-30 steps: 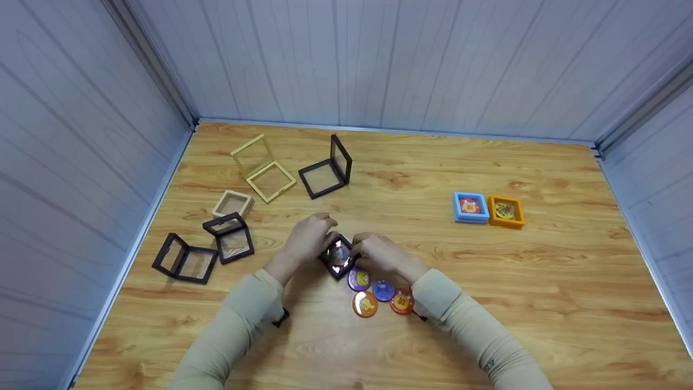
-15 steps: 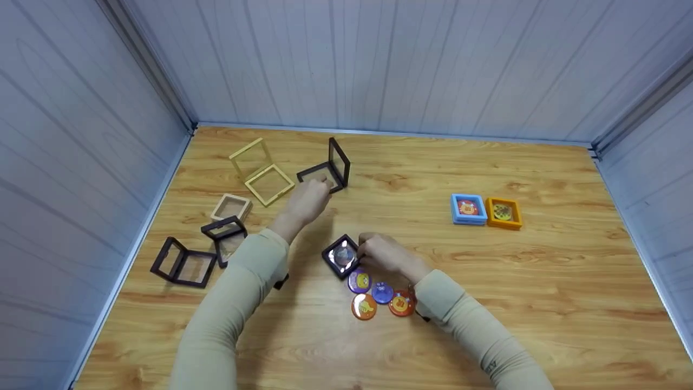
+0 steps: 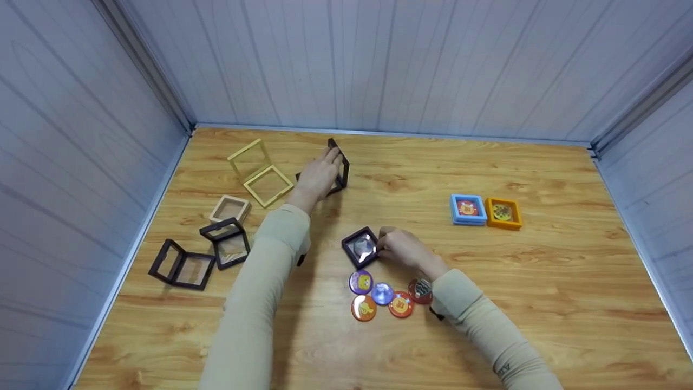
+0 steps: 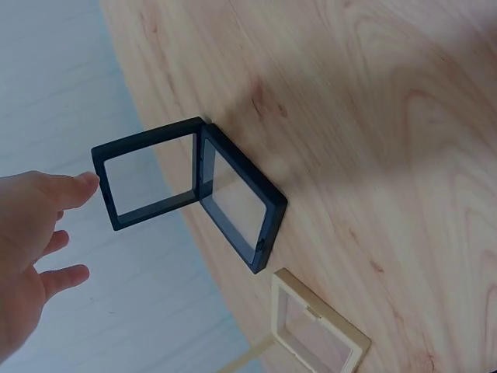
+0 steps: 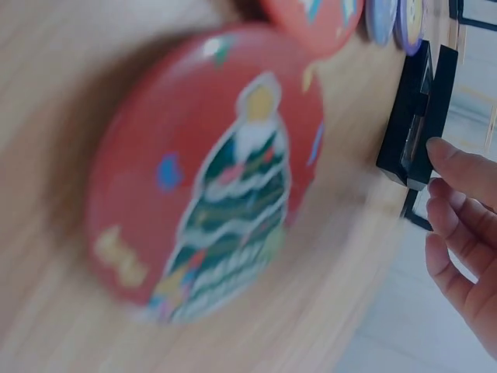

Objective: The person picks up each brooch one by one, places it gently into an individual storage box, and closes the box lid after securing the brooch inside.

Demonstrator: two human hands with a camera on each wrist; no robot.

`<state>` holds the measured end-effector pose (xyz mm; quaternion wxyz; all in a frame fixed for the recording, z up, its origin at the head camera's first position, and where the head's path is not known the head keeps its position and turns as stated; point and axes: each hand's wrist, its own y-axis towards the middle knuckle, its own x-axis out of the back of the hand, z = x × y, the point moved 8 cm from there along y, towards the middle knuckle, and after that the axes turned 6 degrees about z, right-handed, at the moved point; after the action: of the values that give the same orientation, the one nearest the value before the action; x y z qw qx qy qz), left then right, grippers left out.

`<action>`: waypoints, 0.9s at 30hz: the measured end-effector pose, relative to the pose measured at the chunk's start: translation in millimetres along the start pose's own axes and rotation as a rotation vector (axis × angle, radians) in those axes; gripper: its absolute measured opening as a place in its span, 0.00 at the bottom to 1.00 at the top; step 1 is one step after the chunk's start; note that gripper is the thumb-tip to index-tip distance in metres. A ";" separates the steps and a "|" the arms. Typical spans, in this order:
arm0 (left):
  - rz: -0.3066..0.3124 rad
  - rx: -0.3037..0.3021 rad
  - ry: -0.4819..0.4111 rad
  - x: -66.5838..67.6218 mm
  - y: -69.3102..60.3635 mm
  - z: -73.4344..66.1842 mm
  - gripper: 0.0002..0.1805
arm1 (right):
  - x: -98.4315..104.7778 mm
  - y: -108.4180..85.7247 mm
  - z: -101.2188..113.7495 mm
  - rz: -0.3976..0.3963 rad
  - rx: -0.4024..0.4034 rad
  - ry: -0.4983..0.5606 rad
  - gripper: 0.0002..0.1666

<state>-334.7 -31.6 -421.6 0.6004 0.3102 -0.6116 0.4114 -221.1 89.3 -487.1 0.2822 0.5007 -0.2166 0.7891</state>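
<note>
My left hand [image 3: 318, 176] reaches to an open black display case [image 3: 345, 172] at the back. In the left wrist view, a fingertip of the left hand [image 4: 35, 233] meets the edge of the raised lid [image 4: 147, 140], the other fingers spread apart. My right hand [image 3: 405, 249] pinches the corner of a closed black display case [image 3: 352, 237] with a round badge inside. The right wrist view shows the thumb on that case's lid, its edge slightly gaping. Below lie several round badges, including a purple one [image 3: 360, 282] and a red Christmas-tree badge [image 5: 217, 179].
Left on the wooden table are an open yellow case [image 3: 268, 187], a closed beige case [image 3: 230, 208] and two open black cases [image 3: 231, 246]. To the right, a blue case [image 3: 468, 209] and an orange case [image 3: 503, 213] hold badges. Walls enclose the table.
My left hand has left the closed black case and gone forward to the open one's lid. My right hand has shifted the closed case slightly right and away, uncovering the Christmas-tree badge.
</note>
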 end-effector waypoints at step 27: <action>-0.021 -0.001 0.132 -12.1 34.4 -12.6 0.13 | 17.2 -36.3 -52.4 -0.014 -0.195 0.009 0.06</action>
<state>-357.7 -5.8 -438.9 0.6438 0.2882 -0.5678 0.4243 -237.9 153.0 -490.5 0.3361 0.4689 -0.2875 0.7645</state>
